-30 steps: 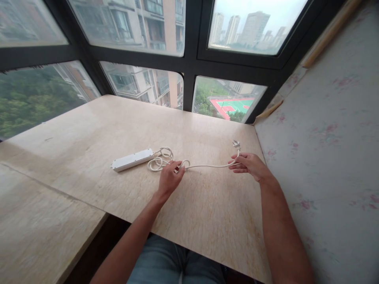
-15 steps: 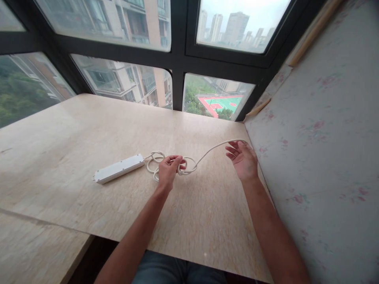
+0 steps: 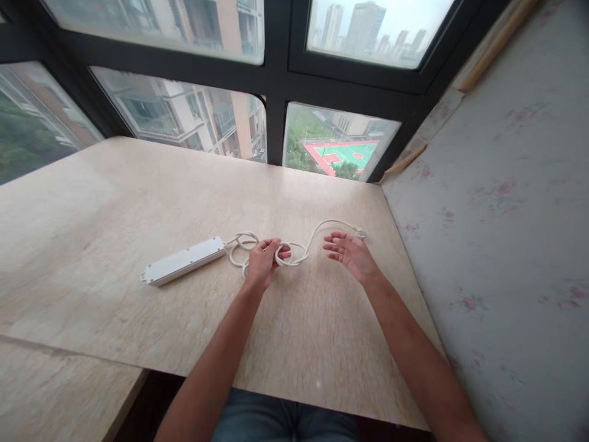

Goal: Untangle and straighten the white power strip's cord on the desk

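Note:
A white power strip (image 3: 184,261) lies face down at a slant on the stone sill, left of my hands. From its right end runs a white cord (image 3: 317,230), loosely looped on the surface. My left hand (image 3: 265,261) pinches one of the loops between thumb and fingers. To the right, my right hand (image 3: 350,252) hovers with its fingers apart and holds nothing. Just behind it lies the cord's plug end (image 3: 360,232), partly hidden by the fingers.
Dark window frames (image 3: 275,123) border the back of the marble-patterned sill (image 3: 138,202). A wall with flowered paper (image 3: 497,245) rises close on my right. At the lower left, the sill has a step and a dark gap (image 3: 150,399) beneath its front edge.
My right hand has let go of the cord and moved left, towards my left hand. The cord's plug end now rests on the sill. My left hand keeps its hold on the loop.

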`<state>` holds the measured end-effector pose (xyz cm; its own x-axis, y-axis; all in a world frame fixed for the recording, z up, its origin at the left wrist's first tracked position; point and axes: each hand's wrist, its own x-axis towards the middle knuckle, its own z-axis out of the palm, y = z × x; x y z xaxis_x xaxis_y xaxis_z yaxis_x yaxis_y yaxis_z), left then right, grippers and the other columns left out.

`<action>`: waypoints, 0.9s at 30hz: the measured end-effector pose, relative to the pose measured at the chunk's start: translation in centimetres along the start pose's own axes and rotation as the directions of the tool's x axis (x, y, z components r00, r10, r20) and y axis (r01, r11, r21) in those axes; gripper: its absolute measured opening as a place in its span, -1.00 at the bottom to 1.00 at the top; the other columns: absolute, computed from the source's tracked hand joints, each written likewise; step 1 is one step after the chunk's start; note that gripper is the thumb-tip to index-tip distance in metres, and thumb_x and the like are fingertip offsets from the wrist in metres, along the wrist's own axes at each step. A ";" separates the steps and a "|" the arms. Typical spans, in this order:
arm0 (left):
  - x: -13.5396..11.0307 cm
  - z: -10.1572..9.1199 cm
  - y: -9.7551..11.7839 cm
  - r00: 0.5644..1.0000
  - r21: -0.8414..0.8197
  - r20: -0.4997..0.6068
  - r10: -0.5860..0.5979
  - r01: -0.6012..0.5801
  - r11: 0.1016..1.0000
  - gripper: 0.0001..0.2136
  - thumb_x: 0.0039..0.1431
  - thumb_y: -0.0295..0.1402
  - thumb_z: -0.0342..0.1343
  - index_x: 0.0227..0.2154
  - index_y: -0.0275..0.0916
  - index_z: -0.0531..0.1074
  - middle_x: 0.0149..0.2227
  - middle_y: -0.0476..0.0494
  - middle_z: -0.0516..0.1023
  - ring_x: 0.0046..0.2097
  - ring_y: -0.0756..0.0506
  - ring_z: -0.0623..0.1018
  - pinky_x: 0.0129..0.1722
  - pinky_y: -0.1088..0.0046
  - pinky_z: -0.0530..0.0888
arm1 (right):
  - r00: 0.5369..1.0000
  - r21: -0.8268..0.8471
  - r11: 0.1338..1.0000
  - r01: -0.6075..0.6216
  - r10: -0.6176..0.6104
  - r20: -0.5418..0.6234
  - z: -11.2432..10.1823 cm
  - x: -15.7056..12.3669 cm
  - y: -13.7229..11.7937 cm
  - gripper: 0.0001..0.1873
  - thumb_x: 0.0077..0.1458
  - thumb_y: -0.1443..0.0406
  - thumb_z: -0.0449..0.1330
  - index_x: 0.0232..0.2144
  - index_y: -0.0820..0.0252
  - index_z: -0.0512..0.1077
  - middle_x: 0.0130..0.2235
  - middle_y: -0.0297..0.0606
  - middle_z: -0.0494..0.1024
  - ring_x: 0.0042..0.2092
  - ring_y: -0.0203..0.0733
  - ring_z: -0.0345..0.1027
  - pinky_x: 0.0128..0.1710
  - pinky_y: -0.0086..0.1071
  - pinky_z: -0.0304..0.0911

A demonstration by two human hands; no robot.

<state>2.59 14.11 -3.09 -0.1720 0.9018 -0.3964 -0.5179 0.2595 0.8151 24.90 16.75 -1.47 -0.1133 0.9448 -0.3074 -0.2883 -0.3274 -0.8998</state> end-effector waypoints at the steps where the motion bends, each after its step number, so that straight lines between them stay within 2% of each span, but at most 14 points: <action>1: 0.0 -0.1 0.0 1.000 -0.009 0.009 -0.009 0.009 1.000 -0.81 0.07 -0.39 0.20 -0.28 -0.37 0.36 -0.40 -0.20 0.59 -0.51 -0.01 0.57 -0.52 0.57 0.46 | 0.998 -0.056 0.997 -0.056 0.058 0.035 0.3 -0.2 0.5 -0.76 -0.10 0.28 0.34 -0.32 0.22 0.45 -0.26 -0.18 0.59 -0.32 -0.24 0.50 -0.43 -0.46 0.39; 4: 0.1 -0.3 0.1 0.999 -0.007 0.029 -0.029 0.029 1.000 -0.82 0.09 -0.39 0.18 -0.28 -0.36 0.35 -0.40 -0.20 0.59 -0.49 -0.02 0.58 -0.50 0.54 0.48 | 0.961 -0.204 0.956 -0.211 0.241 0.138 1.6 -1.0 2.2 -0.76 -0.02 0.21 0.31 -0.36 0.29 0.48 -0.36 -0.14 0.59 -0.44 -0.28 0.46 -0.52 -0.48 0.34; 6: 0.0 -0.4 0.0 0.998 0.014 0.051 -0.032 0.031 0.999 -0.82 0.11 -0.37 0.16 -0.28 -0.35 0.34 -0.40 -0.19 0.59 -0.50 -0.02 0.58 -0.51 0.55 0.47 | 0.938 -0.229 0.939 -0.256 0.299 0.176 2.9 -1.5 3.4 -0.75 -0.03 0.20 0.31 -0.36 0.29 0.50 -0.34 -0.11 0.60 -0.44 -0.27 0.46 -0.52 -0.47 0.35; 10: -0.1 -0.7 -0.2 0.995 0.138 0.101 0.013 -0.027 0.990 -0.79 0.15 -0.29 0.12 -0.27 -0.34 0.35 -0.38 -0.20 0.58 -0.51 -0.03 0.57 -0.52 0.53 0.45 | 0.968 -0.095 0.981 -0.172 0.186 0.167 5.1 -2.5 5.1 -0.78 -0.11 0.26 0.33 -0.35 0.27 0.53 -0.34 -0.18 0.60 -0.46 -0.33 0.42 -0.54 -0.53 0.29; 13: -0.1 -1.0 -0.6 0.972 0.349 0.133 0.192 -0.227 0.909 -0.75 0.18 -0.20 0.07 -0.27 -0.31 0.38 -0.36 -0.18 0.56 -0.50 -0.06 0.57 -0.52 0.52 0.43 | 0.976 0.006 0.987 -0.158 0.155 0.152 5.7 -3.4 5.7 -0.74 -0.14 0.27 0.33 -0.32 0.25 0.56 -0.34 -0.19 0.60 -0.46 -0.35 0.40 -0.56 -0.55 0.23; 15: -0.2 -1.2 -0.7 0.902 0.528 0.174 0.395 -0.424 0.736 -0.78 0.21 -0.22 0.04 -0.28 -0.28 0.43 -0.33 -0.19 0.56 -0.41 -0.07 0.58 -0.43 0.47 0.45 | 0.978 0.032 0.986 -0.165 0.159 0.134 5.9 -4.0 5.9 -0.71 -0.15 0.25 0.35 -0.30 0.24 0.56 -0.31 -0.18 0.60 -0.45 -0.35 0.40 -0.57 -0.55 0.21; 16: -0.3 -1.3 -0.7 0.839 0.605 0.205 0.504 -0.513 0.609 -0.80 0.21 -0.25 0.03 -0.28 -0.27 0.46 -0.29 -0.20 0.55 -0.33 -0.09 0.58 -0.34 0.42 0.47 | 0.981 0.038 0.986 -0.161 0.155 0.118 5.9 -4.3 6.0 -0.71 -0.15 0.24 0.36 -0.31 0.24 0.56 -0.30 -0.17 0.60 -0.46 -0.35 0.39 -0.58 -0.55 0.20; 18: -0.8 -1.4 -0.6 0.677 0.701 0.291 0.677 -0.632 0.331 -0.82 0.22 -0.31 0.03 -0.28 -0.25 0.51 -0.18 -0.25 0.53 -0.13 -0.14 0.53 -0.14 0.30 0.45 | 0.987 0.045 0.989 -0.140 0.136 0.082 6.0 -4.8 6.2 -0.71 -0.18 0.22 0.38 -0.35 0.24 0.56 -0.31 -0.18 0.60 -0.47 -0.37 0.37 -0.58 -0.55 0.18; 20: -1.6 -1.3 -0.3 0.532 0.690 0.427 0.731 -0.714 0.116 -0.84 0.21 -0.33 0.07 -0.27 -0.21 0.54 -0.09 -0.25 0.50 -0.01 -0.16 0.45 0.00 0.22 0.38 | 0.991 0.050 0.992 -0.119 0.116 0.068 6.1 -5.1 6.4 -0.71 -0.20 0.20 0.41 -0.39 0.24 0.55 -0.34 -0.21 0.59 -0.49 -0.37 0.36 -0.58 -0.54 0.17; 21: -2.0 -1.2 -0.1 0.483 0.652 0.515 0.708 -0.757 0.042 -0.85 0.20 -0.33 0.09 -0.27 -0.19 0.55 -0.07 -0.23 0.50 0.01 -0.16 0.43 0.04 0.21 0.36 | 0.992 0.056 0.992 -0.112 0.108 0.070 6.1 -5.2 6.5 -0.71 -0.21 0.19 0.41 -0.41 0.24 0.54 -0.37 -0.23 0.58 -0.49 -0.37 0.35 -0.58 -0.53 0.16; 23: -2.5 -1.0 0.1 0.424 0.545 0.696 0.579 -0.837 -0.041 -0.87 0.19 -0.32 0.13 -0.28 -0.12 0.57 -0.09 -0.17 0.53 0.00 -0.14 0.43 0.04 0.22 0.33 | 0.993 0.068 0.993 -0.095 0.090 0.077 6.0 -5.2 6.6 -0.72 -0.21 0.18 0.42 -0.45 0.24 0.53 -0.47 -0.29 0.54 -0.51 -0.37 0.33 -0.57 -0.53 0.15; 24: -2.7 -1.0 0.1 0.411 0.503 0.761 0.502 -0.862 -0.056 -0.87 0.19 -0.30 0.13 -0.28 -0.11 0.57 -0.13 -0.15 0.54 -0.02 -0.13 0.44 0.03 0.23 0.33 | 0.993 0.068 0.994 -0.089 0.084 0.081 6.0 -5.2 6.7 -0.72 -0.22 0.18 0.42 -0.47 0.24 0.52 -0.52 -0.32 0.50 -0.53 -0.37 0.32 -0.57 -0.52 0.15; 27: -2.6 -1.1 0.0 0.435 0.482 0.831 0.348 -0.874 -0.060 -0.84 0.23 -0.29 0.09 -0.25 -0.11 0.58 -0.23 -0.16 0.56 -0.11 -0.13 0.45 -0.04 0.23 0.35 | 0.994 0.043 0.996 -0.079 0.075 0.083 5.7 -5.3 6.7 -0.72 -0.22 0.17 0.43 -0.49 0.24 0.50 -0.57 -0.34 0.45 -0.54 -0.37 0.29 -0.56 -0.51 0.14</action>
<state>2.13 11.38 -2.48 0.4409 0.7693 0.4624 0.5856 -0.6370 0.5014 18.10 9.50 -4.11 -0.2129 0.9133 -0.3473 -0.3190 -0.4010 -0.8588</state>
